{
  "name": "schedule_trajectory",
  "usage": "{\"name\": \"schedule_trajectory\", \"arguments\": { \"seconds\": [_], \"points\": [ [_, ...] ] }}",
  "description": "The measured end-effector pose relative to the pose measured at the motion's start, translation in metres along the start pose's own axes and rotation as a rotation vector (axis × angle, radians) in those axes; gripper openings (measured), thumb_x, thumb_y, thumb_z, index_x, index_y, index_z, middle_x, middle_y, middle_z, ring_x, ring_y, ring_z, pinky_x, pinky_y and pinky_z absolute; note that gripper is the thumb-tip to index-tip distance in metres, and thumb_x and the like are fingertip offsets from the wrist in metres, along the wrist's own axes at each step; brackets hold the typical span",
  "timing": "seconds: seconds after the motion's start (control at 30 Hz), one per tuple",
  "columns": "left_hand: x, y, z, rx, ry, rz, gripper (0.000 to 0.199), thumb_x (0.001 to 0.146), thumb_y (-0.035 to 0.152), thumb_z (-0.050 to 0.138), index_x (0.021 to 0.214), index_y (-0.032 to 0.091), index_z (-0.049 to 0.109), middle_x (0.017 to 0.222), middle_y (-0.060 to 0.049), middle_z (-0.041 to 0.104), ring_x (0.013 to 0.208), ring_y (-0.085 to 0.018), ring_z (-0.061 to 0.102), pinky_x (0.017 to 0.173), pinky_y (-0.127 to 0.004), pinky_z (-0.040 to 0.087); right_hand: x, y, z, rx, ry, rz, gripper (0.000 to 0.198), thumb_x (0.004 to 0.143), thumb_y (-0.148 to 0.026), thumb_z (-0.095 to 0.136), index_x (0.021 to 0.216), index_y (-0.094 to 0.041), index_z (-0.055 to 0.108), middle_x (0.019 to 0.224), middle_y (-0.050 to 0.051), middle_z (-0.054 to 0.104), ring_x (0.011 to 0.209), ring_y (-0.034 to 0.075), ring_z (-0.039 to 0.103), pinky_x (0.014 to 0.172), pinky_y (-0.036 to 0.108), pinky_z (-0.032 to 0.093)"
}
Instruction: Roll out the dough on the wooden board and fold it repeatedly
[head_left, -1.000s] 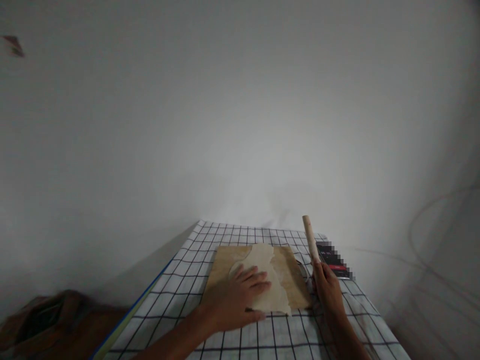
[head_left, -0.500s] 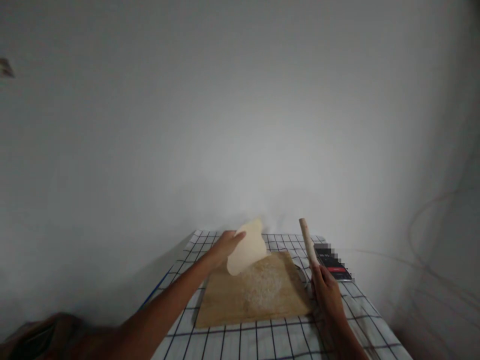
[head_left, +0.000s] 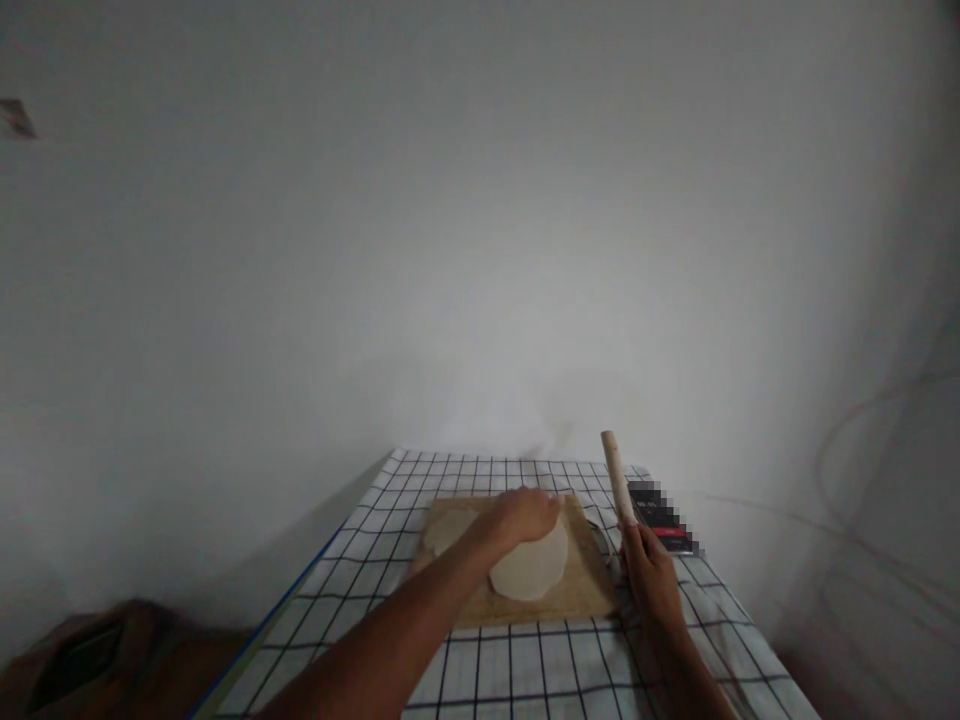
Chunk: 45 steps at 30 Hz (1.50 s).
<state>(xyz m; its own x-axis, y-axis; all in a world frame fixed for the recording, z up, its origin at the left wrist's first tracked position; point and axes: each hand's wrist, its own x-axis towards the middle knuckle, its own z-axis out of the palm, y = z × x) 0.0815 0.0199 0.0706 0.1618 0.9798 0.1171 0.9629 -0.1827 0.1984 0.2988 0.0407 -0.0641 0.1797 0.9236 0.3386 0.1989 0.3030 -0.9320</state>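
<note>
A thin, pale sheet of dough [head_left: 529, 574] lies across a wooden board [head_left: 591, 592], its left part passing beneath my left forearm. My left hand [head_left: 526, 514] is over the sheet's far edge, fingers closed on it near the upper right. The forearm covers the middle of the dough and the board's near left side. To the right of the board, my right hand [head_left: 654, 578] grips the lower end of a wooden rolling pin [head_left: 616, 475], which points up and away from me.
The table has a white cloth with dark grid lines [head_left: 495, 665]. A dark box with a red stripe [head_left: 664, 532], partly pixelated, lies behind my right hand. A plain wall [head_left: 480, 250] rises behind the table. A brown object [head_left: 105, 650] is at lower left.
The dough was lifted in my left hand above the board; now it lies spread on the board. My left hand has moved right and down. The right hand still holds the rolling pin.
</note>
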Motion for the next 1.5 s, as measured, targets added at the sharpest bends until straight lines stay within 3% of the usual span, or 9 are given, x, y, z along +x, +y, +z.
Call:
{"name": "schedule_trajectory", "arguments": {
  "seconds": [0.1, 0.17, 0.33, 0.43, 0.53, 0.77, 0.93, 1.13, 1.5],
  "points": [
    [0.004, -0.021, 0.028, 0.028, 0.003, -0.003, 0.046, 0.103, 0.043, 0.030, 0.111, 0.021, 0.070, 0.114, -0.013, 0.074, 0.109, -0.028, 0.069, 0.090, -0.040, 0.050, 0.000, 0.000, 0.000, 0.111, -0.030, 0.067, 0.055, 0.088, -0.077, 0.050, 0.078, -0.023, 0.054, 0.057, -0.006, 0.047, 0.048, 0.013, 0.044, 0.043, 0.024, 0.036],
    [0.005, -0.045, 0.030, 0.052, -0.013, -0.021, 0.042, 0.098, 0.047, 0.041, 0.118, 0.021, 0.066, 0.121, -0.014, 0.071, 0.114, -0.029, 0.066, 0.092, -0.039, 0.050, 0.000, 0.000, 0.001, 0.133, -0.031, 0.083, 0.054, 0.088, -0.076, 0.051, 0.079, -0.023, 0.054, 0.057, -0.007, 0.046, 0.048, 0.013, 0.043, 0.042, 0.024, 0.035],
    [0.014, -0.086, 0.021, 0.077, -0.185, -0.146, 0.077, 0.065, 0.070, 0.075, 0.118, 0.015, 0.067, 0.120, -0.018, 0.071, 0.104, -0.034, 0.069, 0.082, -0.038, 0.052, 0.000, -0.005, 0.000, 0.062, -0.061, 0.057, 0.052, 0.090, -0.074, 0.051, 0.082, -0.023, 0.058, 0.059, -0.006, 0.047, 0.050, 0.013, 0.045, 0.044, 0.024, 0.036],
    [0.024, -0.091, 0.019, -0.017, -0.359, -0.194, 0.068, 0.060, 0.072, 0.075, 0.100, 0.017, 0.074, 0.100, -0.012, 0.076, 0.093, -0.031, 0.070, 0.075, -0.035, 0.050, -0.001, -0.007, -0.002, 0.029, -0.064, 0.060, 0.051, 0.091, -0.073, 0.050, 0.081, -0.023, 0.058, 0.059, -0.006, 0.048, 0.051, 0.014, 0.046, 0.046, 0.024, 0.036],
    [0.033, -0.093, 0.021, -0.105, -0.401, -0.132, 0.054, 0.061, 0.067, 0.076, 0.084, 0.019, 0.075, 0.088, -0.008, 0.077, 0.088, -0.028, 0.070, 0.072, -0.032, 0.048, -0.001, -0.006, -0.001, 0.036, -0.065, 0.071, 0.052, 0.091, -0.073, 0.049, 0.083, -0.023, 0.059, 0.058, -0.006, 0.048, 0.051, 0.014, 0.047, 0.046, 0.025, 0.036],
    [0.047, -0.088, 0.029, -0.239, -0.418, -0.091, 0.058, 0.067, 0.072, 0.070, 0.092, 0.019, 0.074, 0.097, -0.007, 0.077, 0.084, -0.023, 0.069, 0.066, -0.029, 0.046, 0.002, -0.002, 0.001, 0.006, -0.050, 0.062, 0.056, 0.089, -0.077, 0.048, 0.082, -0.022, 0.059, 0.060, -0.004, 0.051, 0.051, 0.014, 0.048, 0.046, 0.024, 0.038],
    [0.057, -0.069, 0.041, -0.278, -0.273, 0.079, 0.054, 0.075, 0.072, 0.065, 0.084, 0.019, 0.071, 0.087, -0.003, 0.074, 0.080, -0.022, 0.066, 0.063, -0.027, 0.043, 0.001, -0.004, 0.002, 0.033, -0.054, 0.074, 0.057, 0.088, -0.079, 0.048, 0.080, -0.023, 0.058, 0.058, -0.004, 0.052, 0.050, 0.014, 0.047, 0.044, 0.024, 0.037],
    [0.066, -0.065, 0.058, -0.159, 0.067, -0.190, 0.048, 0.097, 0.055, 0.039, 0.102, 0.018, 0.069, 0.105, -0.011, 0.073, 0.094, -0.026, 0.068, 0.073, -0.031, 0.045, 0.002, -0.005, 0.002, 0.052, -0.066, 0.053, 0.055, 0.089, -0.076, 0.049, 0.083, -0.023, 0.059, 0.058, -0.004, 0.051, 0.049, 0.014, 0.047, 0.044, 0.024, 0.038],
    [0.003, -0.106, 0.042, -0.021, 0.081, -0.271, 0.027, 0.097, 0.042, 0.049, 0.100, 0.023, 0.068, 0.100, -0.006, 0.075, 0.096, -0.022, 0.068, 0.082, -0.031, 0.046, 0.001, -0.006, 0.000, -0.015, -0.064, 0.027, 0.053, 0.092, -0.073, 0.048, 0.076, -0.023, 0.056, 0.057, -0.005, 0.050, 0.049, 0.013, 0.046, 0.044, 0.024, 0.035]
  ]
}}
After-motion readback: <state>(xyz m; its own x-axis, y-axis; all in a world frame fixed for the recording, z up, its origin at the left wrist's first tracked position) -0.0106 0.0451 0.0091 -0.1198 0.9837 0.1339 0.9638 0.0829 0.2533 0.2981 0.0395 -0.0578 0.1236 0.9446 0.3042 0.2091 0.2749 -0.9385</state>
